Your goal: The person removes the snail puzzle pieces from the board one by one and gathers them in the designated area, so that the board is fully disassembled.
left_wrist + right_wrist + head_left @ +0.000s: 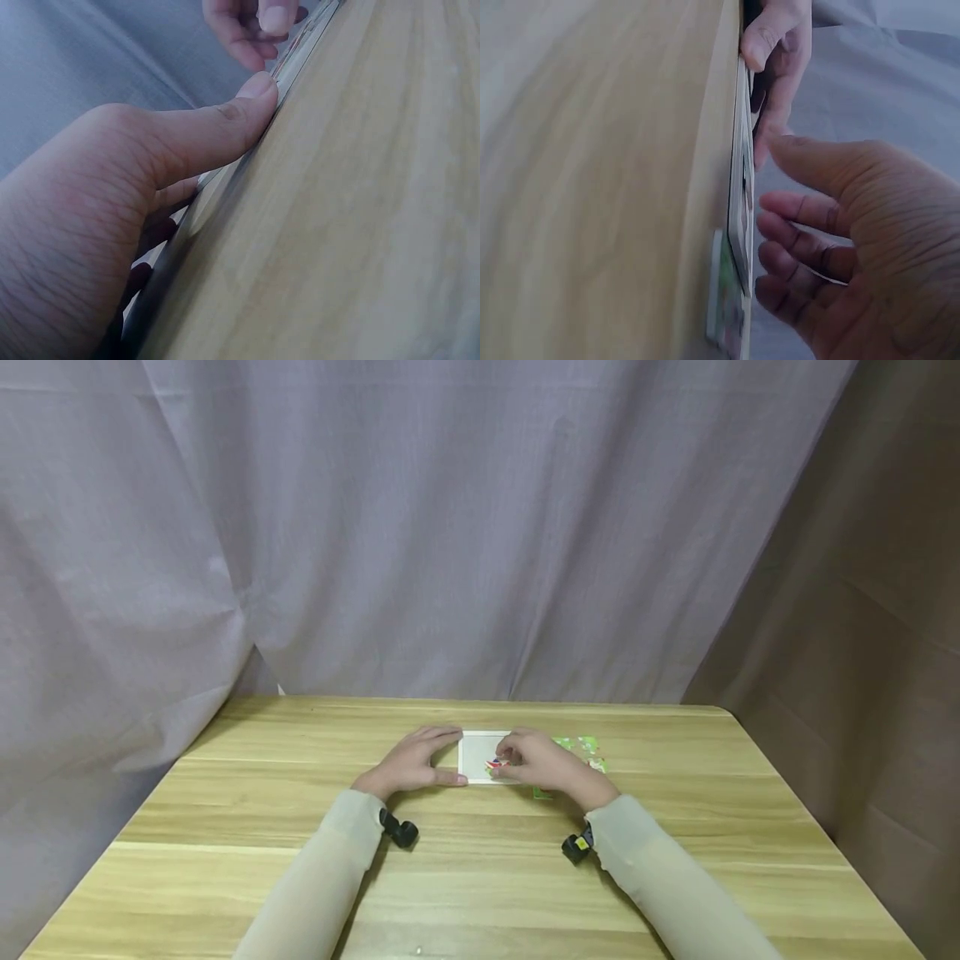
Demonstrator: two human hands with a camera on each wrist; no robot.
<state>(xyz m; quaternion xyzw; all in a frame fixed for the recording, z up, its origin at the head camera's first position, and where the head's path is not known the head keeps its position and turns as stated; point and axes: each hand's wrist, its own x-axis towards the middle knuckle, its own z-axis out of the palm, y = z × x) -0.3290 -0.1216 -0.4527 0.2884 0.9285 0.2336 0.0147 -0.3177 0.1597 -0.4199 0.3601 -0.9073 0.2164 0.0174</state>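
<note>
A shallow white-framed tray (474, 753) lies on the table. My left hand (415, 762) spans its left side, the straight thumb (217, 135) touching the near corner and the straight fingers at the far corner. My right hand (542, 762) is over the tray's right part, fingers loosely curled, thumb (817, 161) apart from them. Just by those fingertips lies a small colourful piece (492, 766), red, white and green, seemingly a puzzle piece; the hand partly hides it. In the right wrist view nothing shows between thumb and fingers.
Green patterned pieces (585, 745) lie right of the tray, partly under my right forearm; one (720, 300) sits against the tray's edge. Grey curtains (450, 543) hang behind the wooden table (465, 868) and along its sides.
</note>
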